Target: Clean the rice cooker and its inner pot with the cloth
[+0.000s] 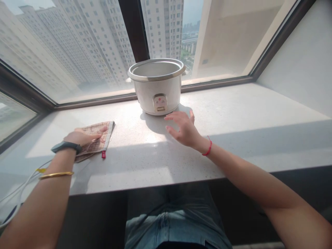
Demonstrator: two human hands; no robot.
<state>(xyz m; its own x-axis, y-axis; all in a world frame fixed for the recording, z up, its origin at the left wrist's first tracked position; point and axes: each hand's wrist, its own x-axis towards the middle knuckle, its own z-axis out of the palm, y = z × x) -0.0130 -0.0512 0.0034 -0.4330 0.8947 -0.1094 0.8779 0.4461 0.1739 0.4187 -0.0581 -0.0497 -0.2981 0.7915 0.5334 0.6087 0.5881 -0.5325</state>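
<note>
L hand (81, 137) on cloth (94, 146), L end of sill (140, 162), can't tell if pinching; R hand (184, 128) spread nr cooker (145, 91). Prob. cloth-handling; next needs firm grip.

A pale, speckled ledge (238, 107) is stretching across, catching bands of sunlight and shadow. Around its middle, an open-topped white rice cooker (158, 88) is standing upright at twelve o'clock, a patterned, red-tagged cloth (95, 146) is lying at nine, and a white cable (21, 197) is curving at eight.
</note>
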